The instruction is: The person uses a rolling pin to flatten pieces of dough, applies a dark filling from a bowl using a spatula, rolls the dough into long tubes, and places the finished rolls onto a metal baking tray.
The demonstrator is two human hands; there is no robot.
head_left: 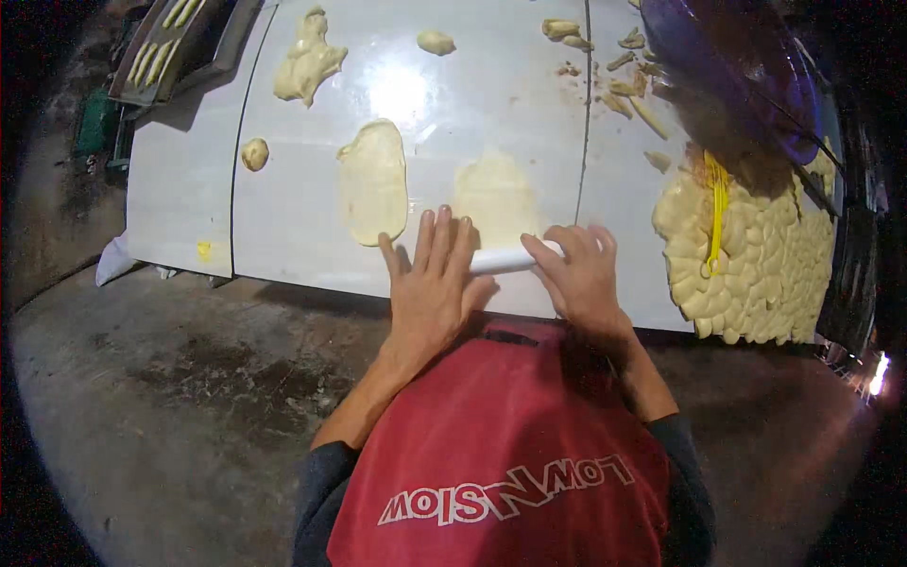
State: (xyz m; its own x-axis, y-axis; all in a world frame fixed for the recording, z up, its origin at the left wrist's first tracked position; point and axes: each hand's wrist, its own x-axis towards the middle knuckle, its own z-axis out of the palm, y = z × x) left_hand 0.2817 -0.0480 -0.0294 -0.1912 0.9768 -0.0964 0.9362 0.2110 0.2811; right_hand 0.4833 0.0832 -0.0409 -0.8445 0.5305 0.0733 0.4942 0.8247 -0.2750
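A white rolling pin (501, 259) lies across the near edge of a white table, just below a thin sheet of pale dough (495, 200). My left hand (433, 279) rests over the pin's left part with fingers stretched forward and apart, open. On the pin's right end, my right hand (578, 269) is closed, its fingers bent over it. Left of the dough sheet lies another flattened oval piece of dough (373, 184), close to my left fingertips. How far the pin reaches under my left palm is hidden.
On the white table (283, 217) are a dough lump (308, 59) and small dough balls (255, 154). Many dough pieces (746, 269) cover the right side, with a yellow tool (718, 213) on them. A purple basin (746, 66) stands far right, a metal tray (179, 47) far left.
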